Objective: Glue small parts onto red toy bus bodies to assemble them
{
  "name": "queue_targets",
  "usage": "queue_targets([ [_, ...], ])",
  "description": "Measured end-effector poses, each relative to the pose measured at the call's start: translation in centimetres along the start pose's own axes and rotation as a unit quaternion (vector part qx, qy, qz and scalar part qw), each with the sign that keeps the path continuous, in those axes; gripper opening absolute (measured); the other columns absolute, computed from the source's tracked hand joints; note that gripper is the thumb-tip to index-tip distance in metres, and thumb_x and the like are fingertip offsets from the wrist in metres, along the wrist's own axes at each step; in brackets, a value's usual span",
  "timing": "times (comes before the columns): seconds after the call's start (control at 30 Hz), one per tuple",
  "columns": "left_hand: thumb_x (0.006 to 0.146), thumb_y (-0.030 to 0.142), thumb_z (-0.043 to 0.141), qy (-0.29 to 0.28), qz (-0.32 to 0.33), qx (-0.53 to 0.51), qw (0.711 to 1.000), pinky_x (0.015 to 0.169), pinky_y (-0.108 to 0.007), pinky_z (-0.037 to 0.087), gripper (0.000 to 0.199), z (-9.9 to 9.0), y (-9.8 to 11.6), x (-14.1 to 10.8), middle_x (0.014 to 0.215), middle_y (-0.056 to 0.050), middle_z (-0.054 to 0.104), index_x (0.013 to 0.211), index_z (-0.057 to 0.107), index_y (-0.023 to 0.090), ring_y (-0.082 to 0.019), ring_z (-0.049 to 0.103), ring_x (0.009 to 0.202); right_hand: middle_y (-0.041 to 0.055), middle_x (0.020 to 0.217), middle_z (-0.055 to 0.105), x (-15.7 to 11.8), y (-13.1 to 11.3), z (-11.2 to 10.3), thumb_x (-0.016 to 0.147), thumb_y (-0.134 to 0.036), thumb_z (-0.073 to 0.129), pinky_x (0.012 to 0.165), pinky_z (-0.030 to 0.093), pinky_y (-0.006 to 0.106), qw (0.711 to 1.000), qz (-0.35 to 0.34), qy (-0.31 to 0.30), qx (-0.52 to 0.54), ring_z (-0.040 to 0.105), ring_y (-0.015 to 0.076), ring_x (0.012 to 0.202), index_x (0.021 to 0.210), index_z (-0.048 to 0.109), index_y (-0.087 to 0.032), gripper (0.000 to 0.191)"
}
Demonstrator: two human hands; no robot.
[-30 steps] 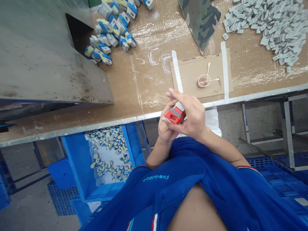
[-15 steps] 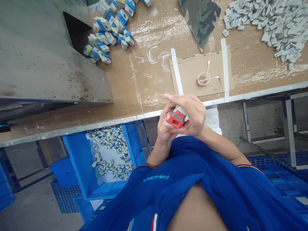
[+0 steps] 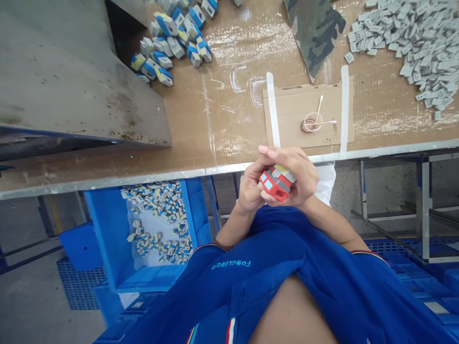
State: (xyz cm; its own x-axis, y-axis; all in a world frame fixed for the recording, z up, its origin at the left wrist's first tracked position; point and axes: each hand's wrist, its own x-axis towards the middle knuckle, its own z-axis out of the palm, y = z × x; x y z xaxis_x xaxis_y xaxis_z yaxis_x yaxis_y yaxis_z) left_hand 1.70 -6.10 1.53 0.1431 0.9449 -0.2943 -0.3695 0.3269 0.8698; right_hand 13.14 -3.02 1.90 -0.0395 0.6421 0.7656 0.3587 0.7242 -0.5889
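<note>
Both hands are closed round a small red and grey toy truck (image 3: 275, 185) in front of my body, near the table's front edge. Light blue window patches and a bit of yellow show on it. My left hand (image 3: 250, 189) grips its left side. From the right, my right hand (image 3: 303, 179) wraps over it, with its fingers reaching across the top. Part of the toy is hidden by the fingers. Just beyond the hands, a small clear cup (image 3: 311, 123) with reddish contents and cotton swabs (image 3: 320, 104) rests on a taped cardboard sheet (image 3: 294, 102).
White, blue and yellow toy pieces (image 3: 175, 36) lie at the back left beside a grey metal box (image 3: 136, 112). More fill a blue crate (image 3: 103, 239) below. Grey parts (image 3: 412, 43) are heaped at the back right, past a camouflage cloth (image 3: 315, 36).
The toy truck has turned slightly in my hands, so its blue windows and yellow top show more. Both hands still hold it. The whole view has shifted a little.
</note>
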Motion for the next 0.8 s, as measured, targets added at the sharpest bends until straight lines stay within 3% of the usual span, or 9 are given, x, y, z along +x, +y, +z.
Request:
queue_targets([
  [0.17,0.058,0.083,0.086,-0.038,0.035,-0.021,0.998,0.067,-0.036,0.063,0.079,0.1,0.4,0.2,0.085,-0.006,0.076,0.107,0.074,0.022,-0.025,0.075,0.075,0.0136,0.118,0.081,0.3,-0.1,-0.7,0.094,-0.069,0.06,0.079,0.067,0.046,1.0,0.002,-0.004,0.008,0.082,0.0304,0.099,0.143,0.058,-0.023,0.068],
  [0.43,0.074,0.066,0.086,-0.098,0.076,-0.082,0.989,0.068,-0.033,0.061,0.056,1.0,1.0,1.4,0.087,-0.006,0.075,0.104,0.076,0.02,-0.02,0.071,0.072,0.0123,0.115,0.082,0.6,0.6,-1.1,0.093,-0.068,0.06,0.072,0.066,0.044,1.0,-0.012,0.017,-0.02,0.081,0.0303,0.092,0.142,0.058,-0.023,0.067],
  [0.7,0.07,0.073,0.085,-0.134,0.052,-0.08,0.986,0.063,-0.034,0.061,0.06,0.9,0.6,1.7,0.08,-0.005,0.07,0.101,0.076,0.022,-0.02,0.069,0.067,0.0074,0.109,0.083,0.0,1.0,-0.8,0.093,-0.074,0.054,0.068,0.065,0.046,0.997,-0.023,0.054,-0.052,0.081,0.0299,0.085,0.144,0.058,-0.029,0.068],
  [0.8,0.068,0.077,0.085,-0.13,0.038,-0.057,0.989,0.063,-0.037,0.062,0.067,0.6,0.5,1.6,0.078,-0.005,0.069,0.102,0.076,0.02,-0.021,0.069,0.068,0.0084,0.112,0.083,-0.1,0.8,-0.5,0.091,-0.071,0.06,0.071,0.065,0.046,0.997,-0.022,0.068,-0.012,0.081,0.0299,0.089,0.144,0.061,-0.027,0.069],
])
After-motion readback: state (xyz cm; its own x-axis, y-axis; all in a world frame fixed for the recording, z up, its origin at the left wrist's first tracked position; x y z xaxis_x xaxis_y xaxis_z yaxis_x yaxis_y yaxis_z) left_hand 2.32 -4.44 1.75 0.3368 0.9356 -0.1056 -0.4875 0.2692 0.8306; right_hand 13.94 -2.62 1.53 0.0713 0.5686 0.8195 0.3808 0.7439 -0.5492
